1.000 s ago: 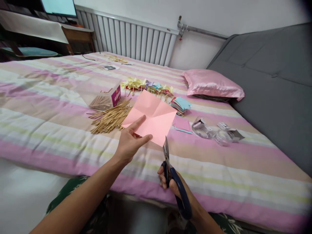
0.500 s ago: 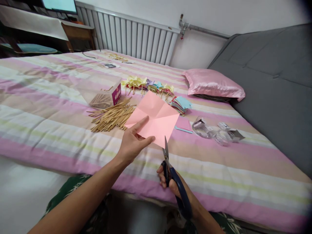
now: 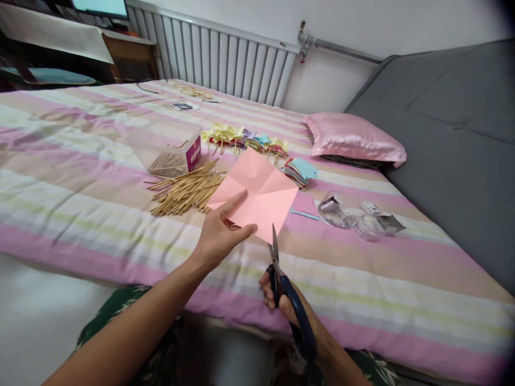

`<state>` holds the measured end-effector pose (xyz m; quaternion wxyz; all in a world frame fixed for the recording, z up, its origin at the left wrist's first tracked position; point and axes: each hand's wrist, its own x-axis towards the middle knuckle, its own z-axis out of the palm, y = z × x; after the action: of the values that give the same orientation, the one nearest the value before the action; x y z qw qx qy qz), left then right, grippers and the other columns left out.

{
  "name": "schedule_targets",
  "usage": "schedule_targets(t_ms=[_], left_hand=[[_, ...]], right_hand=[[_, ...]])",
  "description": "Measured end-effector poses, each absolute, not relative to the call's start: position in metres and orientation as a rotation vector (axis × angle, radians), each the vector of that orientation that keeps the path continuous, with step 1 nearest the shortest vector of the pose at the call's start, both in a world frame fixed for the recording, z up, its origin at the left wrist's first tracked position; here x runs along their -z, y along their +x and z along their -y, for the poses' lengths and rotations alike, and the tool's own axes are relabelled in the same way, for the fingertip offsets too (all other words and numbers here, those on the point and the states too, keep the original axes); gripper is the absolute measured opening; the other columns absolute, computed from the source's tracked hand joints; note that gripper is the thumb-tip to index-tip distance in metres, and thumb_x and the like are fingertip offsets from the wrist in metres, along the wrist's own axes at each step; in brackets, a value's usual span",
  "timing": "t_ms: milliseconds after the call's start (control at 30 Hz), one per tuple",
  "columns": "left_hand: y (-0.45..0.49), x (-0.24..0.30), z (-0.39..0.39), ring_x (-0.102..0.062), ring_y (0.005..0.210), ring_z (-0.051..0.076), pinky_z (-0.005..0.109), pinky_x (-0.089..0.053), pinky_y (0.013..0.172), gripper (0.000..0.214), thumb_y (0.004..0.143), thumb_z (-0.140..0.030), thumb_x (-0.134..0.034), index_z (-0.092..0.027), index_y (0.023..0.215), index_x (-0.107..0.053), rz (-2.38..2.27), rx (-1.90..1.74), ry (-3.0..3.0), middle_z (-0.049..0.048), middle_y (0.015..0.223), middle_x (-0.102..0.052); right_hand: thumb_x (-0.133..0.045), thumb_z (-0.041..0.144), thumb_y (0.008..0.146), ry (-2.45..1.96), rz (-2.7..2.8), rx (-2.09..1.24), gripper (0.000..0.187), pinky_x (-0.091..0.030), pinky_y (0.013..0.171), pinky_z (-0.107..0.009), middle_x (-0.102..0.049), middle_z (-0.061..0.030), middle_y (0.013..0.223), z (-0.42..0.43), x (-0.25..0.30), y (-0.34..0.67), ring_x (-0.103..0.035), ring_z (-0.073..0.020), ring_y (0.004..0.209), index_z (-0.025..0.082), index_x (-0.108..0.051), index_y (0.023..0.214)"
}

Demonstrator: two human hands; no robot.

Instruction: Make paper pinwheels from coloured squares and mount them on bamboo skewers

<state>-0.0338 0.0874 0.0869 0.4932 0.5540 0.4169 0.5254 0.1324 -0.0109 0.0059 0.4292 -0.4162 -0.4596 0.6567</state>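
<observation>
Pink paper sheet (image 3: 265, 195) and left hand (image 3: 215, 238) have slid slightly right over the last second, closer to the scissors (image 3: 290, 292); right hand (image 3: 286, 307) about where it was; count: one sheet held, one pair of scissors, one clear box (image 3: 193, 154), one pillow (image 3: 356, 138); sticks (image 3: 183, 192) and paper pinwheels (image 3: 221, 133) overlap too much to count. Sheet sits just ahead of both hands, above the bed (image 3: 354, 284), near corner at the parted scissors; can't tell if they touch; left hand pinches its near edge, thumb and index finger on top; right hand wrapped round the scissors; hands apart. Sheet is plain, roughly square, creases crossing near its middle; sticks lie ahead-left of left hand.
</observation>
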Motion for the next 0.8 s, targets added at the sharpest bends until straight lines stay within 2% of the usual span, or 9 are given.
schedule_targets(t_ms=[167, 333, 467, 800], left_hand=[[-0.035, -0.088, -0.087, -0.06, 0.059, 0.015, 0.025, -0.044, 0.048, 0.068, 0.06, -0.022, -0.077, -0.024, 0.125, -0.055, -1.027, -1.265, 1.333, 0.0055, 0.116, -0.063], [-0.033, -0.089, -0.087, -0.064, 0.075, 0.023, 0.029, -0.05, 0.058, 0.068, 0.058, -0.02, -0.079, -0.023, 0.123, -0.058, -0.999, -1.291, 1.279, 0.0052, 0.109, -0.066], [-0.034, -0.089, -0.087, -0.065, 0.08, 0.025, 0.031, -0.051, 0.06, 0.069, 0.057, -0.019, -0.079, -0.022, 0.123, -0.058, -0.99, -1.296, 1.269, 0.0051, 0.103, -0.069], [-0.035, -0.089, -0.087, -0.064, 0.072, 0.021, 0.028, -0.049, 0.054, 0.069, 0.057, -0.017, -0.078, -0.023, 0.122, -0.058, -0.999, -1.301, 1.288, 0.0063, 0.114, -0.065]], right_hand=[[-0.058, 0.075, 0.059, -1.008, 1.218, -1.628, 0.064, -0.031, 0.053, -0.025, -0.039, 0.0042, 0.069, 0.013, -0.01, 0.134, -0.033, -0.008, 0.053, 0.021, -0.052, 0.094], [-0.058, 0.075, 0.059, -1.02, 1.218, -1.629, 0.063, -0.032, 0.053, -0.026, -0.039, 0.0038, 0.068, 0.013, -0.01, 0.135, -0.032, -0.0091, 0.054, 0.022, -0.052, 0.094], [-0.058, 0.074, 0.06, -1.021, 1.221, -1.624, 0.062, -0.032, 0.053, -0.026, -0.038, 0.0042, 0.068, 0.014, -0.014, 0.133, -0.032, -0.0087, 0.054, 0.022, -0.052, 0.093], [-0.061, 0.074, 0.057, -1.017, 1.203, -1.626, 0.064, -0.034, 0.051, -0.025, -0.04, 0.0042, 0.067, 0.012, -0.018, 0.132, -0.035, -0.0081, 0.053, 0.022, -0.054, 0.092]])
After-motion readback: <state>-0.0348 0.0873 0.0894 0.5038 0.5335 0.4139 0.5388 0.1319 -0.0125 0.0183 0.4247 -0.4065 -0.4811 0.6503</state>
